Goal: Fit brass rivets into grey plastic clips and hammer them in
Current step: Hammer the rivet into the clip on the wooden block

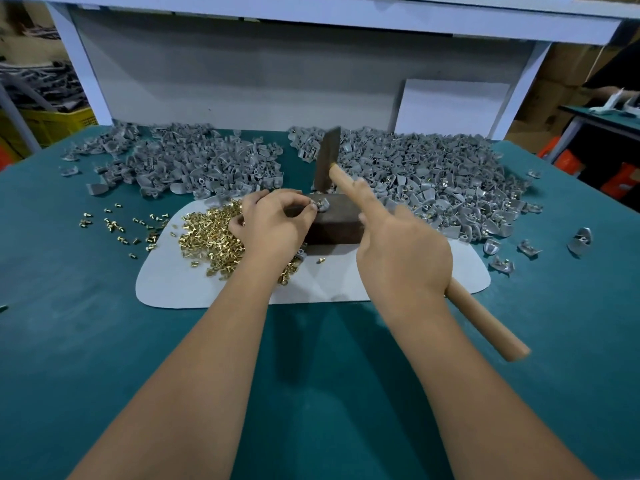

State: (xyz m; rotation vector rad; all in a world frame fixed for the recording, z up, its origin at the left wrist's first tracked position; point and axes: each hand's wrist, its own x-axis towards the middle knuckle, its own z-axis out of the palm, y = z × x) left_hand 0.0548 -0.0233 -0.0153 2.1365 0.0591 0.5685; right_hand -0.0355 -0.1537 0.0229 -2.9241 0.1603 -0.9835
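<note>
Forearms are reaching out over the green table (104, 341), and the right hand (405, 258) is wrapping its grip round the wooden hammer (346, 188) handle, forefinger lying along the shaft, head blurred above the block. The left hand (273, 220) is pinching a grey plastic clip (322, 205) with its rivet on the dark steel block (334, 223), fingertips just beside the strike point. That is the hazard: a blow landing off-centre is likely to catch those fingertips, or tilt the rivet and crack the clip. The loose brass rivets (211, 237) piled on the white mat (194, 292) are touching the left wrist and could scatter. Beyond, unworked clips (194, 164) and a second heap (433, 181) are crowding the block; a flung clip would be getting lost there.
</note>
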